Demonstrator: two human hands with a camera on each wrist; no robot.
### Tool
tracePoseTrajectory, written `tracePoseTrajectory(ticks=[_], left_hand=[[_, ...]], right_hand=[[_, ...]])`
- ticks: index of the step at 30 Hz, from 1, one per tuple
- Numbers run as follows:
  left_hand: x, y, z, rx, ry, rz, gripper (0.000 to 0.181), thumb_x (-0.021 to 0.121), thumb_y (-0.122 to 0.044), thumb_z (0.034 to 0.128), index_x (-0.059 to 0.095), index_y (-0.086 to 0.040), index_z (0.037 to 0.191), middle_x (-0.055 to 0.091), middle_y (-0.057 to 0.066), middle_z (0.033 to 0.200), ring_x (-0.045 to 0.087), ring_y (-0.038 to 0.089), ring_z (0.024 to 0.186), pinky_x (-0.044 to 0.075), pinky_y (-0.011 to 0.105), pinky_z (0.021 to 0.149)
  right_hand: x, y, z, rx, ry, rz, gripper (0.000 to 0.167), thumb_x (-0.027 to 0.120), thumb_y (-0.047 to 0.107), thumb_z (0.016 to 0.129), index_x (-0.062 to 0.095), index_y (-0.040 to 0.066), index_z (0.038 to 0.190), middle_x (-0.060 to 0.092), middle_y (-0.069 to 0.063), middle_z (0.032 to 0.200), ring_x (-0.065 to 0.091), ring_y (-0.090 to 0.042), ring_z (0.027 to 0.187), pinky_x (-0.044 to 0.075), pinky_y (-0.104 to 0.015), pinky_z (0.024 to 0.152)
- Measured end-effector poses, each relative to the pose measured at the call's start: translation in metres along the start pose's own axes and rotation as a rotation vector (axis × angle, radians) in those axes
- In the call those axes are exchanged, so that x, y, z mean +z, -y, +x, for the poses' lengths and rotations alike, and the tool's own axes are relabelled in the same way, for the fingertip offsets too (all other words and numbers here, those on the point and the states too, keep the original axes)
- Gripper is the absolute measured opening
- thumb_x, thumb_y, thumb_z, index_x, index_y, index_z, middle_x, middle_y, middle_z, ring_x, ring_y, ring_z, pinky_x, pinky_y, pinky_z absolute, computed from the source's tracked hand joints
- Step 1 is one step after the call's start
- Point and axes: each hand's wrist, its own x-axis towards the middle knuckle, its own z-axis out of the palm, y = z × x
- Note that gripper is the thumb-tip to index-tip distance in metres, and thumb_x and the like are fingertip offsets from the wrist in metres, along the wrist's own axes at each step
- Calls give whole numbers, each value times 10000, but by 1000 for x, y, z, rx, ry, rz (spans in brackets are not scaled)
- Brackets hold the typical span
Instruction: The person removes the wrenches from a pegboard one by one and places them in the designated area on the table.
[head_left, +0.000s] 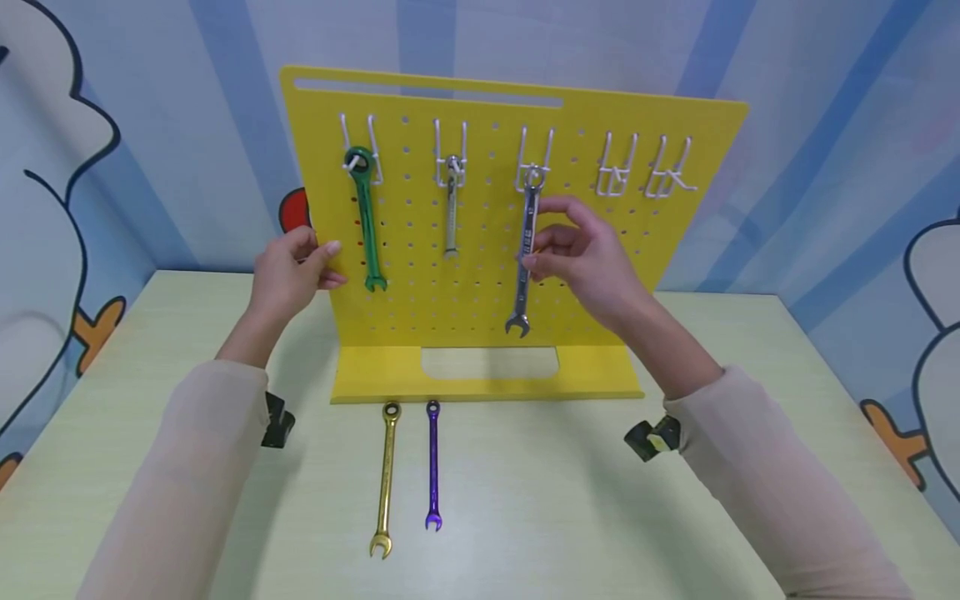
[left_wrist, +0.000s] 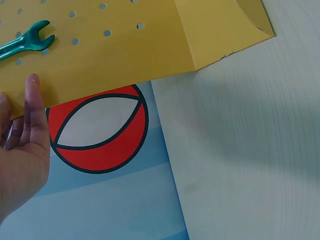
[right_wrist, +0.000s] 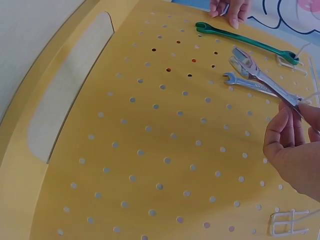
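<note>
My right hand (head_left: 588, 258) pinches a large silver wrench (head_left: 527, 250) between thumb and fingers; its ring end is at the third hook from the left on the yellow pegboard (head_left: 480, 308). In the right wrist view the right hand (right_wrist: 297, 150) holds that wrench (right_wrist: 270, 84) by its shaft, open jaw outward. My left hand (head_left: 288, 271) grips the board's left edge, thumb in front. A green wrench (head_left: 367, 221) hangs on the leftmost hook, a small silver wrench (head_left: 452, 208) on the second. The left wrist view shows the left hand (left_wrist: 25, 145) below the green wrench (left_wrist: 30, 41).
Two white hooks (head_left: 617, 171) on the board's right side hold nothing. On the table (head_left: 525, 500), in front of the board's base (head_left: 375, 375), lie a gold wrench (head_left: 386, 483) and a purple wrench (head_left: 433, 467). A patterned backdrop (head_left: 510, 42) stands behind.
</note>
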Motion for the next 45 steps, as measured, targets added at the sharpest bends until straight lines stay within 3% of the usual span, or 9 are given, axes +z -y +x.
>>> tracePoseTrajectory(ticks=[23,45], left_hand=[[0,1,2,6,1,8,304,517,-284,919,432,6,886,581,195,983,656,99,640,545,187,588],[1,1,0,12,-4,4,296,518,-268,926,433,11,875,578,201,935,661,118,645,546,189,583]], right_hand=[[2,5,-9,-29,40,-6,426,543,-175,815,463,79,1146,570,-107,844,609,-237,782,540,-303,727],[5,-17,-17,75,87,-118,384,569,-127,828,427,38,1144,568,-169,869,616,-276,767,552,-355,727]])
